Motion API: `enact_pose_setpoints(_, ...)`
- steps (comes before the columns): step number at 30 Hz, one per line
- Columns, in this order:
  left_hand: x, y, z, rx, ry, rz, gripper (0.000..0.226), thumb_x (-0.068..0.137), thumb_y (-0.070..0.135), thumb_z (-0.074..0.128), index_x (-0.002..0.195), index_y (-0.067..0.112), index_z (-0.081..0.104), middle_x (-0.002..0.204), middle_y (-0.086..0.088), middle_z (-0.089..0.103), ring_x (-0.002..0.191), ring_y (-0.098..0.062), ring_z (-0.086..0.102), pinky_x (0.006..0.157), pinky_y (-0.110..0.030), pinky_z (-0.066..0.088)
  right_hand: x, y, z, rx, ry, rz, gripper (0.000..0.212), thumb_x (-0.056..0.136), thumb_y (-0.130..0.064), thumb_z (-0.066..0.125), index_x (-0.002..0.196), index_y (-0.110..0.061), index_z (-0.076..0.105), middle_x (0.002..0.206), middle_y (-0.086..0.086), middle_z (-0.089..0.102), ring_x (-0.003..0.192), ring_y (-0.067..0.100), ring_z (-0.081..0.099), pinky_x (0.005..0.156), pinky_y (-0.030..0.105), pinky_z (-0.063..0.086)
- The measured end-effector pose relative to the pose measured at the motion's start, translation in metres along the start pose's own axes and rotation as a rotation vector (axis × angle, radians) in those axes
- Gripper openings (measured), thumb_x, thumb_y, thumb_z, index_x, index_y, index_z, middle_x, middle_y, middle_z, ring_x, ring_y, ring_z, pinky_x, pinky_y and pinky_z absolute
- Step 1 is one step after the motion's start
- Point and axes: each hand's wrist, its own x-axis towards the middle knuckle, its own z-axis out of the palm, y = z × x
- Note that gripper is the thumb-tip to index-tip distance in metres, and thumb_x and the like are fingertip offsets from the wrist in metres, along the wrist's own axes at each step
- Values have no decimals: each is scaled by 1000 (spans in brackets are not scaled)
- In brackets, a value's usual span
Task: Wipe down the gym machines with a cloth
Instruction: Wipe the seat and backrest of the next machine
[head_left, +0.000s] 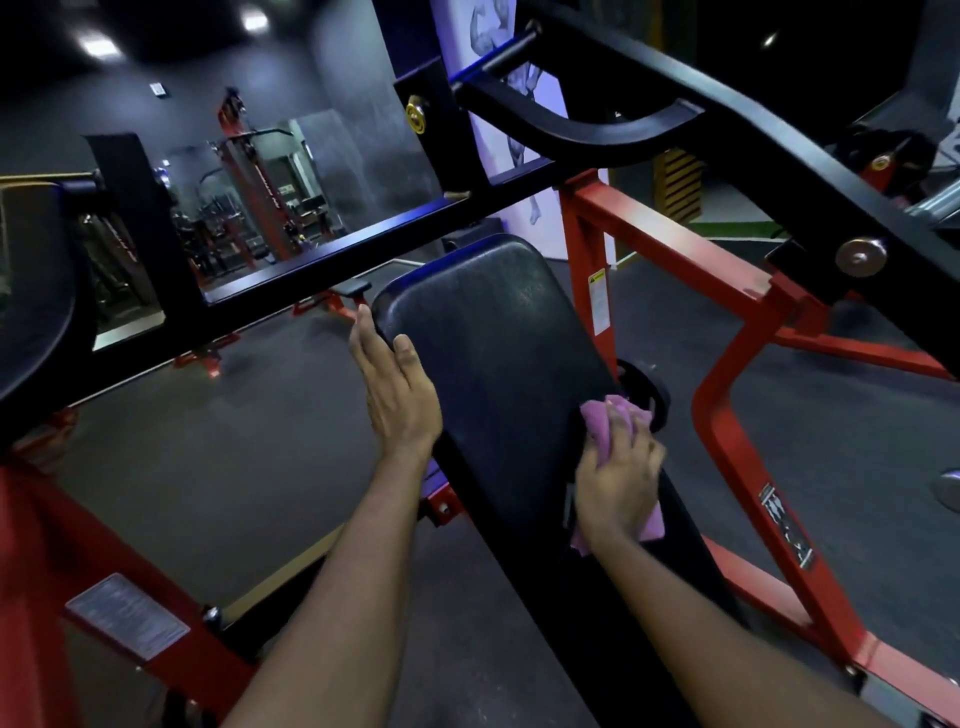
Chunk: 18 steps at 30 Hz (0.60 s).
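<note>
— Where is the cloth from your seat?
— I see the pink cloth bunched under my right hand, at the right edge of the black back pad. Part of it pokes out past the fingertips, and another fold shows below the heel of the hand.
— Gripping it, or lying flat?
— The fingers are curled over the bunch and press it against the pad's edge, so I call it a grasp on the cloth.
— And the other one?
— My left hand is released: fingers straight along the pad's left edge, thumb resting on the padded face. It holds nothing.
— What carries the pad?
— A red frame, with a white warning label on the upright just right of the pad. A black lever arm crosses above, and a black crossbar runs past the pad's top end.
— Anything else?
— The dark floor below, a silver sticker on the red beam at lower left, and a mirror far back showing more red machines, too blurred for me to tell apart.
</note>
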Motion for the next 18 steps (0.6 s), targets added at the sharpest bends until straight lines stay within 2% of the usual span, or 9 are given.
enact_pose_setpoints(1,2,-3,-8,-29,-66,-14,54,110,38,23,161,21,14,167,0,14,148,-10,23,106,-5,21,-1,-17,1,-3,-5,-13,52,93,-20,63,143,-29,52,150,-3,46,117,30,45,88,46,53)
enact_pose_setpoints(3,7,-11,-26,-86,-181,-58,53,109,46,18,160,32,14,168,8,13,150,-7,19,121,-28,21,1,-61,1,16,-30,-89,54,92,-21,62,144,-31,52,150,-3,47,116,28,45,84,37,49)
enact_pose_setpoints(5,9,-18,-42,-125,-257,-97,53,105,59,14,157,46,18,166,15,18,150,-10,22,123,-48,24,5,-110,3,84,-70,-205,56,94,-25,61,148,-34,47,150,-3,46,119,26,45,82,33,47)
enact_pose_setpoints(7,10,-20,-51,-170,-290,-106,57,99,71,13,153,55,21,165,16,23,150,-19,29,119,-57,30,3,-157,8,113,-112,-355,56,96,-33,59,149,-35,43,151,-2,44,121,26,45,85,36,51)
enact_pose_setpoints(10,5,-21,-54,-218,-306,-110,57,95,77,14,149,61,20,165,19,21,151,-16,27,118,-58,32,-6,-183,16,-23,-112,-435,59,97,-43,53,153,-37,35,159,2,34,129,30,42,93,41,47)
enact_pose_setpoints(14,-7,-26,-47,-179,-347,-108,46,94,79,14,140,76,6,166,23,9,152,-23,26,116,-62,32,-26,-137,17,-76,-82,-386,64,98,-44,50,157,-38,27,165,3,26,133,31,41,97,45,46)
enact_pose_setpoints(16,-14,-27,-37,-193,-337,-88,53,100,69,16,148,65,-6,166,25,-3,155,-16,14,121,-59,25,-42,-114,14,-77,-84,-324,67,97,-43,50,158,-39,24,166,1,24,133,30,41,98,47,46)
enact_pose_setpoints(18,-24,-19,-26,-191,-282,-62,60,107,54,18,156,44,-14,165,21,-10,152,-2,4,127,-48,13,-56,-94,12,-86,-86,-279,68,96,-41,51,159,-39,24,166,0,23,132,30,41,98,49,46)
